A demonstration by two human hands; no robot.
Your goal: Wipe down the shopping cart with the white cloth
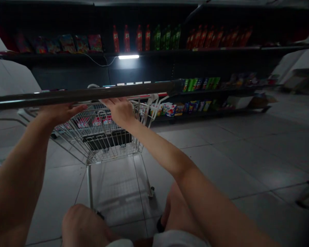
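Observation:
A wire shopping cart [105, 151] stands in front of me on a tiled floor. Its dark handle bar [92, 93] runs across the view from the left edge to the middle. My left hand [59, 112] reaches up to the bar near its left part, and its fingertips are hidden behind it. My right hand [120, 110] holds the bar near the middle with fingers curled up against it. Inside the cart lie red packets [100, 120] and a dark flat box [108, 140]. My bare knees [82, 224] show at the bottom.
Dark store shelves [170, 51] line the back with red and green bottles [157, 37] on top and snack packs [201, 84] lower down. A lit strip lamp [128, 57] glows under the top shelf. Grey floor tiles [234, 154] stretch to the right.

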